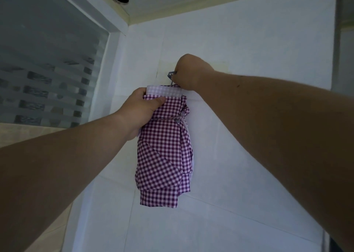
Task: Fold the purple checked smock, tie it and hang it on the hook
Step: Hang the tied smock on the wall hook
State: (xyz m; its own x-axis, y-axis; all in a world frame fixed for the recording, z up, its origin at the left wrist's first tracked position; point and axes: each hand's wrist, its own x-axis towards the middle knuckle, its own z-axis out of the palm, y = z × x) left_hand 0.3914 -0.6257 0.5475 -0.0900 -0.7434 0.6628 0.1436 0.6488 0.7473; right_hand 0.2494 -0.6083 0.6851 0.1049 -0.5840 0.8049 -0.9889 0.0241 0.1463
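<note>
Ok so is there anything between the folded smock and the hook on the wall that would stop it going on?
Nothing visible does. The smock hangs folded and tied against the white wall, with the left hand gripping its top edge. The right hand is at the hook just above, covering most of it, so the hook itself is hard to see.

head view faces up, close to wall.

The purple checked smock is folded into a long bundle that hangs upright against the white tiled wall, with a knot cinched at its right side in the upper half. Its paler checked top edge lies just below the small blue-grey hook on the wall.
</note>
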